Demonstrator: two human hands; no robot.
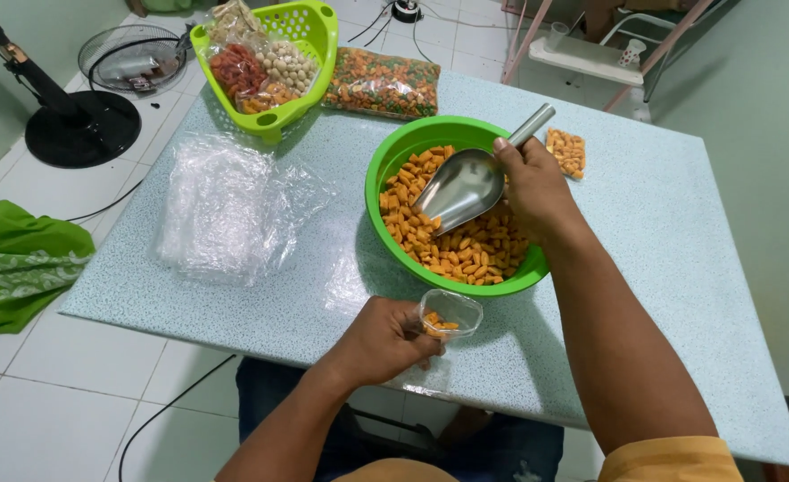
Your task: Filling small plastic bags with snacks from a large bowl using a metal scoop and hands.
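My right hand [533,181] grips the handle of a metal scoop [462,185], whose empty bowl rests tilted over orange snack pieces [466,250] in a round green bowl [385,161]. My left hand [385,339] holds a small clear plastic bag [450,313] open at the table's near edge, just below the bowl. A few orange pieces lie inside the bag.
A pile of clear plastic bags [229,205] lies on the left of the speckled table [680,232]. A green basket [309,36] of packed snacks and a large bag of mixed snacks [381,83] stand at the back. One small filled packet [566,152] lies right of the bowl. A floor fan [82,125] stands left.
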